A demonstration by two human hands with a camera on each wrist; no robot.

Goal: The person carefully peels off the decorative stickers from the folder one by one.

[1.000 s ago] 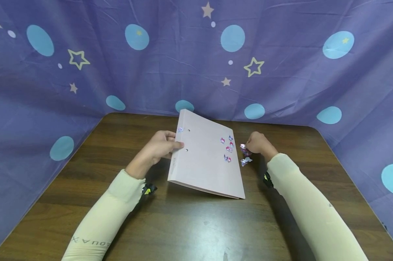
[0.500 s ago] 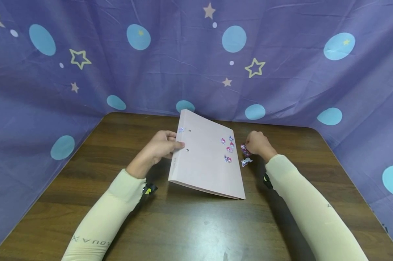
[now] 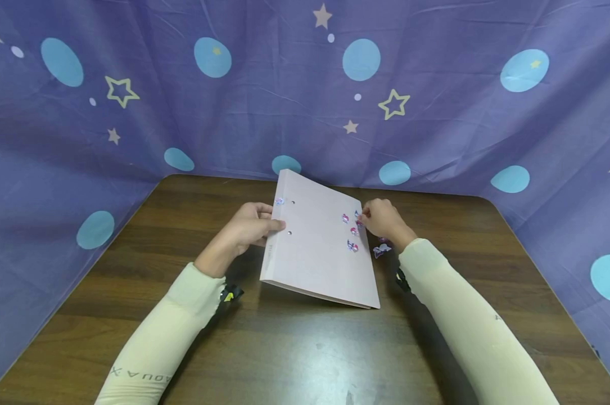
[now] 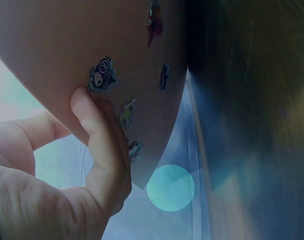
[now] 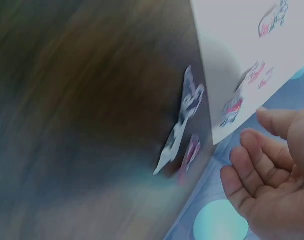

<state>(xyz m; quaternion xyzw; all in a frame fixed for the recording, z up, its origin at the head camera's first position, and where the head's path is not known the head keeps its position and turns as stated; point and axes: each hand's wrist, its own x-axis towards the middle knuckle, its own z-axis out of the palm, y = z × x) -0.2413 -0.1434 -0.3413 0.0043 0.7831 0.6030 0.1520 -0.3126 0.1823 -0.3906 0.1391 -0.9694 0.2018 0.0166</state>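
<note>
A pale pink folder [image 3: 315, 253] lies at the middle of the brown table [image 3: 294, 349], with its left side lifted a little. My left hand [image 3: 250, 226] grips that left edge, thumb on top and fingers under it. The left wrist view shows the fingers [image 4: 99, 145] against the folder's underside [image 4: 57, 55], which carries several small stickers. More stickers [image 3: 353, 230] sit on the top face near the right edge. My right hand [image 3: 379, 221] hovers at that edge, fingertips by the stickers. In the right wrist view its fingers [image 5: 251, 162] are loosely curved, with nothing visible between them.
Two loose stickers [image 3: 382, 249] lie on the table just right of the folder, also seen as stickers [image 5: 184, 117] in the right wrist view. A purple cloth [image 3: 305, 95] with stars and blue dots hangs behind and along both sides of the table.
My right hand has moved left from the loose stickers on the table to the folder's right edge. The left hand and the folder have stayed put.
</note>
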